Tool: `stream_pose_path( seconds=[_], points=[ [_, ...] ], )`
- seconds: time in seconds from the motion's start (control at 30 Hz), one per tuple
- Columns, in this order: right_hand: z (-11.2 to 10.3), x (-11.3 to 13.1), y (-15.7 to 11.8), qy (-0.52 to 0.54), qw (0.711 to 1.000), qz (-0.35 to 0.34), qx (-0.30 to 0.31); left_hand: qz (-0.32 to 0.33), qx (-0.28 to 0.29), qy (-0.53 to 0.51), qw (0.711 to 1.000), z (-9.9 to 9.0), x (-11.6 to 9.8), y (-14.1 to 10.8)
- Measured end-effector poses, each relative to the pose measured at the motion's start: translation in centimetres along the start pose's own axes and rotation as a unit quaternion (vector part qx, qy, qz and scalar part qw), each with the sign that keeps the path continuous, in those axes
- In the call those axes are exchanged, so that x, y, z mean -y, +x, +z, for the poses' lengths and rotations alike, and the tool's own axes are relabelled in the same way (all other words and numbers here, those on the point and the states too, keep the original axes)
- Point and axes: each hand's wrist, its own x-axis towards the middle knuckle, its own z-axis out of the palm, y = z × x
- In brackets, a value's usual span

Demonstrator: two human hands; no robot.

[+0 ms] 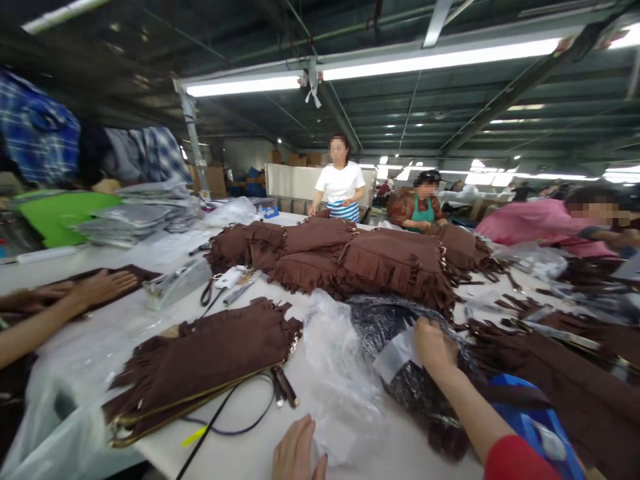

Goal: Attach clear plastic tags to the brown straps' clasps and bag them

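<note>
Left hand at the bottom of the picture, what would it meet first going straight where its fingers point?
Probably the crumpled clear plastic, just ahead of the left hand, though depth is hard to judge.

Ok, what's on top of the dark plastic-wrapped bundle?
A white slip, with the right hand at its edge. Bundle surface beneath them is covered; its contents can't be clearly made out.

I can read no lettering, numbers or brands here. The white slip (395, 358) by my right hand (436, 348), the yellow strip (194, 436) near on the left and the blue item (537, 419) near on the right seem too blurred to make out any print.
</note>
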Motion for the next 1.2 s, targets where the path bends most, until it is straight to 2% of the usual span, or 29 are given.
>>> stream_pose_path(
  seconds=[0.17,0.23,0.3,0.37,0.43,0.53,0.6,0.73,0.87,0.97,1.03,1.13,1.2],
  points=[
    [0.7,-0.7,1.5,-0.007,0.999,-0.01,0.032,-0.053,0.03,0.011,0.998,-2.1,4.5,1.8],
    [0.7,-0.9,1.3,-0.002,1.0,-0.006,0.03,-0.134,0.082,-0.006,0.988,-2.3,5.5,3.6],
    [0.7,-1.0,0.7,0.007,1.0,-0.008,0.026,-0.224,0.137,-0.006,0.965,-1.7,5.8,5.8],
    [0.8,-1.1,-0.1,0.019,0.999,-0.019,0.025,-0.265,0.164,0.018,0.95,-0.7,5.7,7.8],
    [1.0,-1.5,-1.0,0.038,0.998,-0.04,0.014,-0.253,0.163,0.054,0.952,0.2,5.7,9.3],
    [1.7,-2.6,-2.2,0.076,0.992,-0.086,-0.05,-0.199,0.18,0.098,0.958,0.6,6.2,10.9],
    [2.2,-3.4,-3.0,0.104,0.983,-0.113,-0.1,-0.153,0.195,0.115,0.962,0.3,6.9,11.4],
    [2.4,-4.6,-4.7,0.182,0.959,-0.146,-0.159,-0.064,0.212,0.118,0.968,-0.9,9.0,12.3],
    [1.6,-4.6,-7.0,0.25,0.932,-0.185,-0.184,-0.02,0.18,0.103,0.978,-2.1,11.7,14.7],
    [0.9,-3.4,-8.9,0.31,0.901,-0.257,-0.16,-0.023,0.117,0.09,0.989,-3.7,13.7,18.1],
    [0.5,-1.9,-10.2,0.356,0.877,-0.303,-0.113,-0.021,0.077,0.075,0.994,-5.5,14.3,20.4],
    [-0.7,0.9,-11.8,0.413,0.845,-0.339,-0.033,0.012,0.027,0.025,0.999,-8.8,13.5,22.6],
    [-1.7,3.0,-12.7,0.446,0.83,-0.337,0.002,0.053,0.014,-0.028,0.998,-10.5,12.1,22.4]
  ],
)
